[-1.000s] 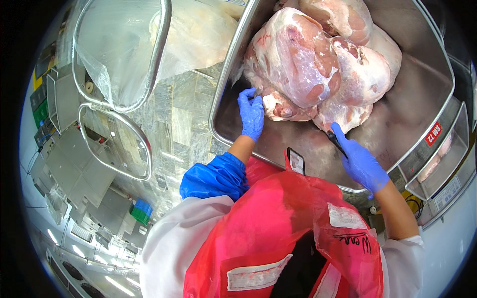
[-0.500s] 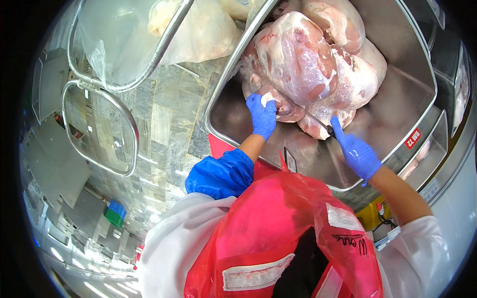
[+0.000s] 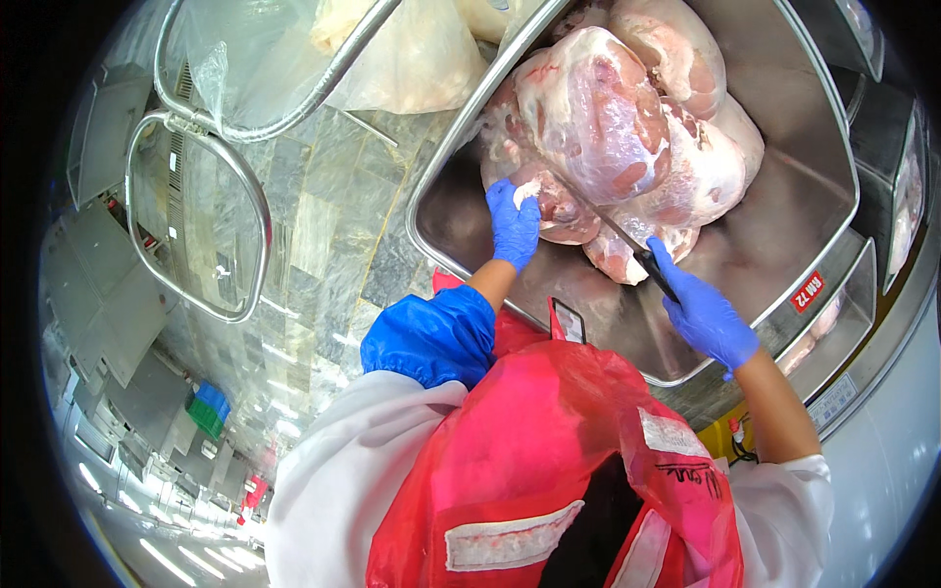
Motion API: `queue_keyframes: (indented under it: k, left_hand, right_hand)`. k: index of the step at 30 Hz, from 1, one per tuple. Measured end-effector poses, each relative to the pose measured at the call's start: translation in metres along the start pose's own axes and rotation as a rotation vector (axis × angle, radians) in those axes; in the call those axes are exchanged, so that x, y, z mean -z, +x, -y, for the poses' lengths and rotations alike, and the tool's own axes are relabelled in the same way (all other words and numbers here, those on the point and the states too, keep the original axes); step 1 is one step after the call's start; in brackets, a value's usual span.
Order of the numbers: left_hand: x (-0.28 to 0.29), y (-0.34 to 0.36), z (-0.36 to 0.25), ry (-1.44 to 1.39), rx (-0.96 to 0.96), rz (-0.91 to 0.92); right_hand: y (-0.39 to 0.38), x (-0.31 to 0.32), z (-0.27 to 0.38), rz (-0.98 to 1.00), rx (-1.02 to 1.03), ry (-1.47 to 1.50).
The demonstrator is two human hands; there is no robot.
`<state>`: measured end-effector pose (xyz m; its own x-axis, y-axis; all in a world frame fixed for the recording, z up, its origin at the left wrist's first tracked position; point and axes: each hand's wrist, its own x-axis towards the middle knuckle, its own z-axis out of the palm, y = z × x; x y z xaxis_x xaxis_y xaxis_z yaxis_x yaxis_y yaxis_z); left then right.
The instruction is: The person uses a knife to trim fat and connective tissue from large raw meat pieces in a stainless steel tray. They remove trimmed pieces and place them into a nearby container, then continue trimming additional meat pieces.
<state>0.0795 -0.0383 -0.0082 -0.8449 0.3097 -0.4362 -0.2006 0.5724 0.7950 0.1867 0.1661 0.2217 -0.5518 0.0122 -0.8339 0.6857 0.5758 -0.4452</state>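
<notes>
A large steel tub (image 3: 784, 245) holds several big pale-pink cuts of raw meat (image 3: 618, 127). My left hand (image 3: 515, 223), in a blue glove, grips the near edge of a lower piece of meat (image 3: 564, 206). My right hand (image 3: 704, 314), also blue-gloved, is closed on the dark handle of a knife (image 3: 627, 240). The thin blade runs up and left across the meat between the two hands. A red plastic apron and white sleeves with a blue cuff fill the lower part of the view.
To the left, metal hoop frames (image 3: 201, 225) hold clear plastic bags (image 3: 392, 59) over a wet tiled floor (image 3: 333, 255). A second steel container edge (image 3: 882, 294) runs along the right. A small blue crate (image 3: 206, 409) stands on the floor at lower left.
Both hands moved closer together on the meat. The left hand went from resting beside the meat to gripping a piece. The knife blade now lies across the cut.
</notes>
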Motion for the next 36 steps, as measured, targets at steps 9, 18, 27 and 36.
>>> queue_keyframes:
  k: [9, 18, 27, 36]
  left_hand:
    - [0.005, 0.004, -0.007, 0.046, -0.042, 0.087]
    - [0.004, 0.005, -0.006, 0.051, -0.068, 0.072]
    - [0.004, -0.002, 0.030, 0.202, -0.106, 0.158]
    - [0.012, -0.003, 0.009, -0.169, 0.326, 0.172]
  right_hand:
    - [-0.020, 0.057, 0.039, 0.019, 0.071, -0.211]
    - [0.015, -0.019, -0.045, -0.063, -0.054, -0.316]
    - [0.097, -0.112, -0.128, -0.258, 0.006, -0.196]
    - [0.005, -0.007, -0.031, -0.068, 0.133, 0.029]
